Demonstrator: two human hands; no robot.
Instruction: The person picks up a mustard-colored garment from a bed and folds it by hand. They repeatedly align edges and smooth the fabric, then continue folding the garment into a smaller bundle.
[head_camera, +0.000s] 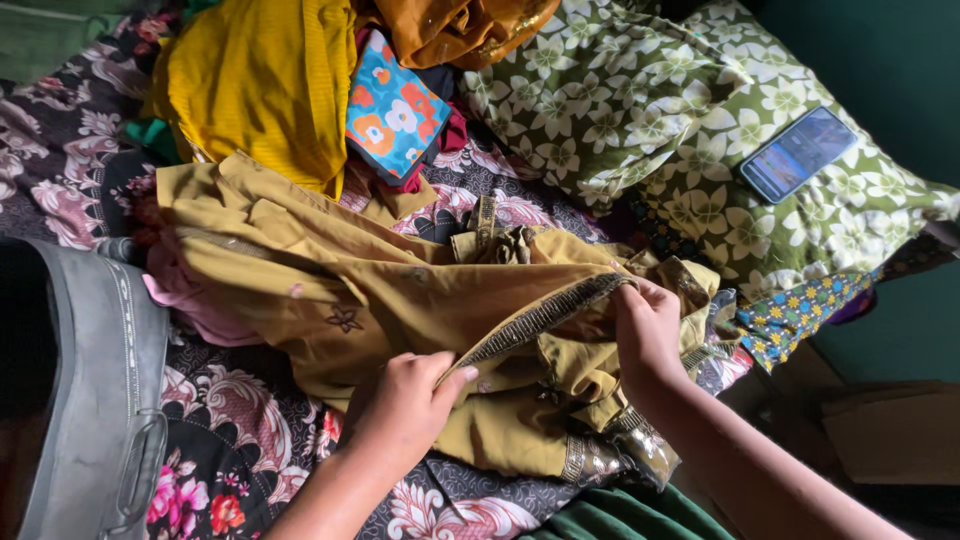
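Head view: both hands on an olive-mustard garment (330, 285) spread across a dark floral bedsheet (230, 440), centre of frame. Left hand (410, 400) low centre, fingers curled, thumb on top, pinching the garment's embroidered trim band (545, 315) at its near end. Right hand (648, 335) just to the R, fingers closed over the same band at its far end, cloth bunched under the palm. Band runs taut-ish betw. the two hands, slanting up to the R. Garment has small embroidered flower motifs; more shiny trim shows at the lower hem nr the right forearm. Behind garment, top L: bright yellow cloth (265, 85), a blue piece w/ orange flowers (395, 110) beside it, and orange-brown shiny fabric (460, 30) at top edge. Pink cloth (195, 305) peeks from under garment's L side. Top R: green pillow w/ white flower print (640, 110), a phone (798, 153) lying on it, screen lit. Grey bag (100, 400) w/ handle at L edge, touching the sheet. Small blue-yellow patterned cloth (800, 315) R of the right hand, apart from it.
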